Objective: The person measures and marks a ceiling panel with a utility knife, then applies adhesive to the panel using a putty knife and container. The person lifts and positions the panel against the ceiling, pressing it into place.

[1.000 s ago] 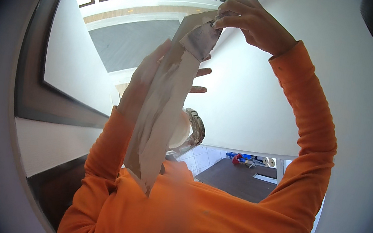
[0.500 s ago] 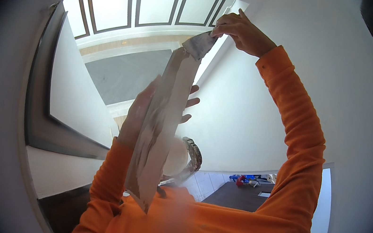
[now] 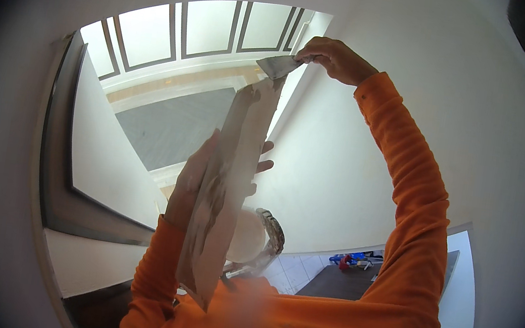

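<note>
My left hand (image 3: 192,171) is closed round a long plastering blade (image 3: 230,166) from behind, its fingertips showing past the right edge. The blade is tilted upright, with pale filler smeared along its face; its handle is hidden. At the blade's upper end, my right hand (image 3: 333,58) grips a putty knife (image 3: 277,66). The putty knife's wide metal face is coated in grey residue and is at or just above the blade's top edge; I cannot tell whether they touch.
A white wall (image 3: 349,169) rises on the right. To the left stands a white door panel (image 3: 105,135). Below the blade is a round whitish thing (image 3: 247,236), partly hidden. Blue and red items (image 3: 351,261) lie beyond my right arm, by a dark surface (image 3: 336,283).
The putty knife has turned flatter and shifted up off the blade's face toward its top edge. The blade and my left hand have dropped slightly in view.
</note>
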Demonstrator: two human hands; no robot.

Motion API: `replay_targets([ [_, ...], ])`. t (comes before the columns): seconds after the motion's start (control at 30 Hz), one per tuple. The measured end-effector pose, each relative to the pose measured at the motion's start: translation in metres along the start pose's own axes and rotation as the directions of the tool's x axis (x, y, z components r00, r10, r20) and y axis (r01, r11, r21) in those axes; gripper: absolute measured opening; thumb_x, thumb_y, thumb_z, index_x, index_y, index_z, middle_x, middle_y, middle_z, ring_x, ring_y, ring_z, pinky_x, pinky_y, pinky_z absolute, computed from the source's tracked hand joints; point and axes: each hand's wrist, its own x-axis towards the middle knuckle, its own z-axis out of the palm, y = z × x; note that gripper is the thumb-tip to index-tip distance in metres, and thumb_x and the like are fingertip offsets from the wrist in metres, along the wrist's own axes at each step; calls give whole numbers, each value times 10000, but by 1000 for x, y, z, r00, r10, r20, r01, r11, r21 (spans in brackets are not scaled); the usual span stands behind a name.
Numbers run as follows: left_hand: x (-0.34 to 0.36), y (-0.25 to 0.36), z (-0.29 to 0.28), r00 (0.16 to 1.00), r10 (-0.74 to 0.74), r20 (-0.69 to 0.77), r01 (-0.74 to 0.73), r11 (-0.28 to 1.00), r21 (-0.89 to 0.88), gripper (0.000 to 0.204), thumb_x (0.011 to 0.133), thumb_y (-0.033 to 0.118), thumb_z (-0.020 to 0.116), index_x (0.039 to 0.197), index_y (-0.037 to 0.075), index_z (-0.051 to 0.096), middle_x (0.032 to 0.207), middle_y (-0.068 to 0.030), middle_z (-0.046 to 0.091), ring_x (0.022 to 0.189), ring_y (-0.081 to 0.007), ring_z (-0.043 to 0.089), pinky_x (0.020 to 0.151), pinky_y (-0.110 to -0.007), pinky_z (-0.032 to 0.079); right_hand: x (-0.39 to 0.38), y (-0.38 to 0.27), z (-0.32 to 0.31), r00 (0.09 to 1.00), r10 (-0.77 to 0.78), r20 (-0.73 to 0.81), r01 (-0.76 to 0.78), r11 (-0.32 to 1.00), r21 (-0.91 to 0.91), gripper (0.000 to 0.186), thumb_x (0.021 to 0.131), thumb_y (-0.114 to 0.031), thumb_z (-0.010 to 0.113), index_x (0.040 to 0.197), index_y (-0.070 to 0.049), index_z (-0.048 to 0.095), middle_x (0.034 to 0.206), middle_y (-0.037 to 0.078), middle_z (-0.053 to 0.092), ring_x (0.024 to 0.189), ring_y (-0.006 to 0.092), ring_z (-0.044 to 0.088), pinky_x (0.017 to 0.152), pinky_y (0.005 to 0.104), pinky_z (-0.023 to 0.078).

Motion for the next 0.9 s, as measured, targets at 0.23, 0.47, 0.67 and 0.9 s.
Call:
replay_targets([
  [0.23,-1,-4,-3,999,-12,31,12,1000,-23,758,1096,602,400,1659,106,297,1580,-259,437,1449,-360,474,890,-430,683,-21,18,1,992,15,-129,-22,998,-56,285,982,87,614,1194,-51,745,1130,118,716,1073,298,687,964,409,590],
  [0.47,-3,1,-18,998,-30,57,33,998,-59,759,1094,615,379,1672,133,276,1617,-243,401,1452,-347,479,929,-439,673,-26,-19,11,958,-13,-286,29,998,52,292,963,112,621,1179,-44,740,1119,117,712,1051,295,691,954,401,594],
  [0.67,-3,2,-5,1000,-13,-9,13,1000,5,764,1093,630,360,1677,146,270,1631,-226,397,1465,-335,468,935,-442,668,-38,-28,43,929,-81,-362,88,996,3,254,966,55,689,1189,-63,719,1096,84,694,993,246,706,904,363,624],
  [0.9,-3,8,-11,999,33,-28,-32,999,26,745,1100,612,372,1671,139,300,1605,-217,446,1426,-313,508,916,-398,662,-54,-45,79,901,48,-431,-64,998,-22,289,960,47,703,1206,-106,707,1048,65,685,995,249,673,853,380,591],
])
